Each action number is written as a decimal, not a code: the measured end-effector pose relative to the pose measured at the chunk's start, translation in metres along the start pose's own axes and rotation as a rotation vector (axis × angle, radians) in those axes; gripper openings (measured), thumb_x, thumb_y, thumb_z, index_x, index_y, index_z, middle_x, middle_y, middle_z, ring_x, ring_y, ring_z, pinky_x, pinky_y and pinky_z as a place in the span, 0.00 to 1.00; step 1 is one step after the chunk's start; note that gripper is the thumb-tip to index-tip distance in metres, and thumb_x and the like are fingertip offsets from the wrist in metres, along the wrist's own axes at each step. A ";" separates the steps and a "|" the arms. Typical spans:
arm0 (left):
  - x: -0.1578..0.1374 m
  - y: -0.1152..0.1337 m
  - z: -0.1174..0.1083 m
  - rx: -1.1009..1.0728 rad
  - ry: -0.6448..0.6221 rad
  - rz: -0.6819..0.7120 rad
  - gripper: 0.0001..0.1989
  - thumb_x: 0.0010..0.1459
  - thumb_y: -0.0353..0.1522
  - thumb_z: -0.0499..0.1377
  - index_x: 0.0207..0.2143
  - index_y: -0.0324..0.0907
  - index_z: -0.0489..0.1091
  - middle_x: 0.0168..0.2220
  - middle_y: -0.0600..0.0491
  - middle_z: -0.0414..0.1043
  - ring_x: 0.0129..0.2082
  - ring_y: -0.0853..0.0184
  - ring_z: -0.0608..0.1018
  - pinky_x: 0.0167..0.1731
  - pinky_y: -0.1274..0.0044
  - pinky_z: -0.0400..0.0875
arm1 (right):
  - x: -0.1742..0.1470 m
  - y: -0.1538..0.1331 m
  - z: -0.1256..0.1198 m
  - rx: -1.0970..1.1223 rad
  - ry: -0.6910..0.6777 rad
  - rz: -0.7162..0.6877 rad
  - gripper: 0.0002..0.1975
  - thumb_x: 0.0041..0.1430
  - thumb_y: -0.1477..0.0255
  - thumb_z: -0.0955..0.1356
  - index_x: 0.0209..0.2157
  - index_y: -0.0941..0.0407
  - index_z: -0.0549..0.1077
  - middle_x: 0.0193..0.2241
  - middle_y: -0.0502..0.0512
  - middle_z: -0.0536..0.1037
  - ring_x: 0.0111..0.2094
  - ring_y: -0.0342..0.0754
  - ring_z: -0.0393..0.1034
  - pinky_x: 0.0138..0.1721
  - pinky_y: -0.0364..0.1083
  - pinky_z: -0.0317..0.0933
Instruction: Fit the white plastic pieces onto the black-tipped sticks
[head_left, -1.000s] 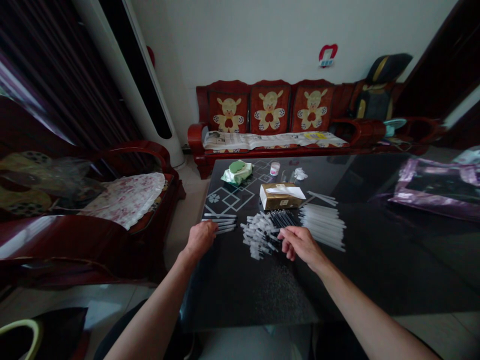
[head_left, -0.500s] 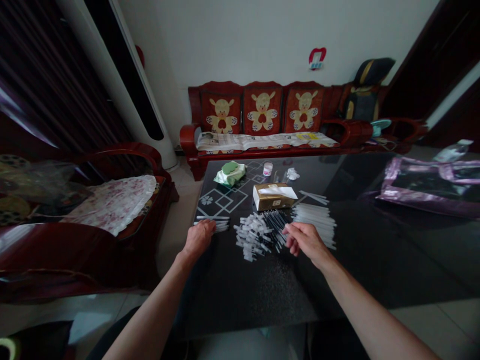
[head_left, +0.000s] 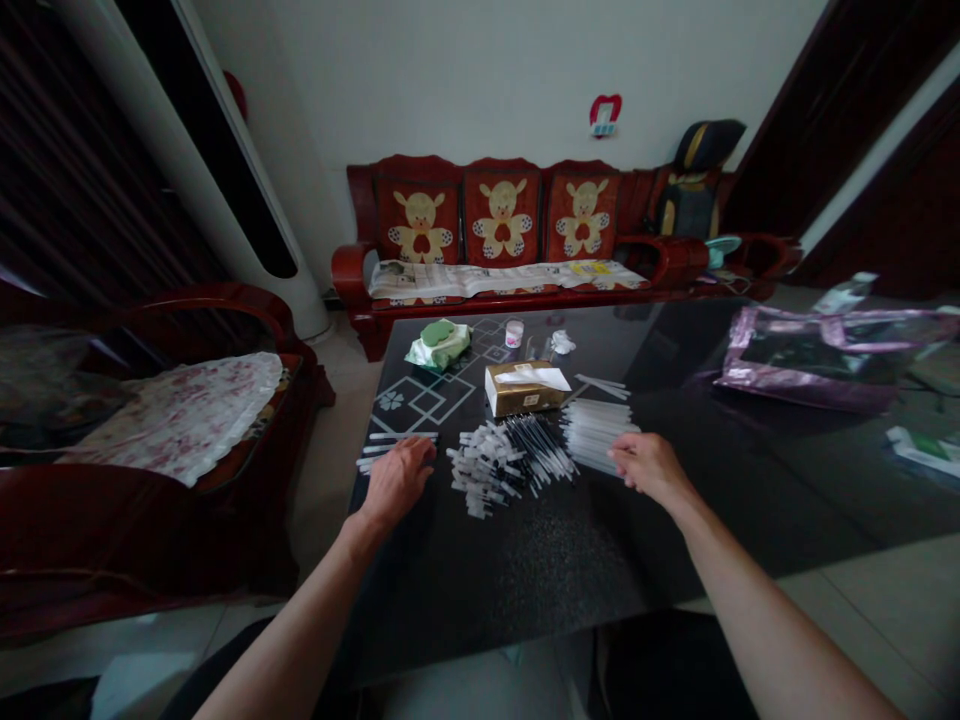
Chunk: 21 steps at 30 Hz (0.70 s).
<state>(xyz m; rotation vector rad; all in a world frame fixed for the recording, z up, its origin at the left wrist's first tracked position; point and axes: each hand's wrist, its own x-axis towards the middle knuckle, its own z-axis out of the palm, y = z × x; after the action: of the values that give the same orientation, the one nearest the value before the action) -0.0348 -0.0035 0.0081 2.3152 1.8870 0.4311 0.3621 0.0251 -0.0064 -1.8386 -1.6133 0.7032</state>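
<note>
While both forearms come in from the bottom corners, the dark glossy desk (head_left: 442, 590) fills the lower middle of the frame, with a speckled patch near its close edge. Just past that there's a heap of short whitish pieces (head_left: 480, 468) around the center, slightly low. The left hand (head_left: 399, 476) is left of the heap, fingers curled down and fairly narrow, right by a few slim pale sticks (head_left: 401, 436); can't tell if it's actually gripping one. Over on the right, the right hand (head_left: 651, 466) has its fingertips bunched close at the ends of some long frosted tubes (head_left: 594, 425), and again I can't tell if one's pinched. Thin dark rods (head_left: 541, 447) fan out between the heap and those tubes.

Behind all that sits a gold tissue box (head_left: 525, 400), with a shiny purple-edged bag (head_left: 814, 385) toward the right side. Farther back are a green wipes pack (head_left: 439, 348), a little tub (head_left: 514, 333) and a crumpled white wad (head_left: 562, 343). Upper middle: a red wooden sofa (head_left: 360, 262) with bear cushions (head_left: 502, 225).
</note>
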 end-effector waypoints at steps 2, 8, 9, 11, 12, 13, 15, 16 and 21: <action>-0.004 0.019 0.005 -0.110 -0.013 0.052 0.07 0.54 0.28 0.57 0.37 0.44 0.67 0.37 0.53 0.72 0.38 0.65 0.73 0.35 0.78 0.62 | -0.005 -0.003 0.014 -0.108 -0.079 -0.086 0.06 0.50 0.71 0.66 0.24 0.57 0.74 0.15 0.51 0.73 0.15 0.44 0.65 0.17 0.41 0.55; -0.018 0.058 0.022 -0.300 -0.084 0.190 0.05 0.57 0.29 0.55 0.36 0.45 0.68 0.34 0.54 0.72 0.35 0.68 0.73 0.35 0.79 0.61 | -0.017 -0.021 0.043 -0.417 -0.118 -0.250 0.04 0.49 0.71 0.69 0.24 0.55 0.75 0.24 0.53 0.77 0.28 0.47 0.71 0.27 0.42 0.54; -0.020 0.059 0.024 -0.304 -0.088 0.206 0.05 0.57 0.29 0.55 0.36 0.44 0.68 0.34 0.54 0.72 0.35 0.68 0.73 0.35 0.79 0.61 | -0.017 -0.023 0.046 -0.448 -0.124 -0.249 0.04 0.50 0.70 0.69 0.25 0.55 0.75 0.24 0.53 0.77 0.28 0.47 0.70 0.27 0.42 0.53; -0.021 0.059 0.025 -0.303 -0.094 0.217 0.05 0.57 0.29 0.55 0.36 0.45 0.69 0.34 0.54 0.72 0.35 0.68 0.73 0.35 0.79 0.61 | -0.017 -0.024 0.049 -0.508 -0.129 -0.244 0.04 0.50 0.70 0.69 0.26 0.56 0.74 0.25 0.53 0.76 0.29 0.47 0.70 0.28 0.42 0.51; -0.021 0.058 0.025 -0.299 -0.095 0.214 0.05 0.57 0.29 0.55 0.36 0.45 0.69 0.34 0.54 0.72 0.35 0.68 0.73 0.35 0.79 0.62 | -0.017 -0.024 0.051 -0.534 -0.132 -0.243 0.04 0.50 0.71 0.69 0.25 0.56 0.74 0.25 0.53 0.76 0.29 0.47 0.70 0.28 0.42 0.51; -0.021 0.057 0.025 -0.293 -0.095 0.210 0.05 0.57 0.29 0.55 0.36 0.45 0.69 0.34 0.54 0.71 0.34 0.68 0.73 0.35 0.79 0.62 | -0.017 -0.024 0.052 -0.551 -0.138 -0.245 0.03 0.50 0.71 0.69 0.25 0.56 0.73 0.25 0.53 0.76 0.30 0.47 0.69 0.28 0.42 0.50; -0.019 0.055 0.023 -0.277 -0.091 0.203 0.05 0.58 0.29 0.54 0.36 0.44 0.69 0.34 0.53 0.71 0.34 0.68 0.73 0.35 0.79 0.62 | -0.016 -0.022 0.052 -0.561 -0.155 -0.244 0.03 0.49 0.73 0.69 0.25 0.56 0.72 0.25 0.52 0.75 0.30 0.46 0.69 0.29 0.41 0.50; -0.019 0.054 0.023 -0.270 -0.085 0.203 0.05 0.58 0.29 0.54 0.36 0.44 0.69 0.34 0.53 0.71 0.34 0.68 0.73 0.35 0.79 0.62 | -0.016 -0.022 0.052 -0.557 -0.162 -0.246 0.03 0.49 0.73 0.69 0.24 0.56 0.72 0.25 0.52 0.75 0.30 0.46 0.69 0.29 0.41 0.50; -0.016 0.054 0.023 -0.253 -0.060 0.209 0.06 0.59 0.29 0.52 0.36 0.43 0.69 0.34 0.53 0.72 0.35 0.68 0.73 0.35 0.79 0.61 | -0.018 -0.023 0.047 -0.543 -0.166 -0.289 0.03 0.46 0.78 0.67 0.23 0.57 0.72 0.24 0.53 0.75 0.29 0.46 0.68 0.28 0.41 0.50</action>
<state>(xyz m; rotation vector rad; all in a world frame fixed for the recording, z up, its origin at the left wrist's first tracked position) 0.0193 -0.0290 -0.0014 2.3312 1.4737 0.5788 0.3102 0.0134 -0.0224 -1.8709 -2.2932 0.3088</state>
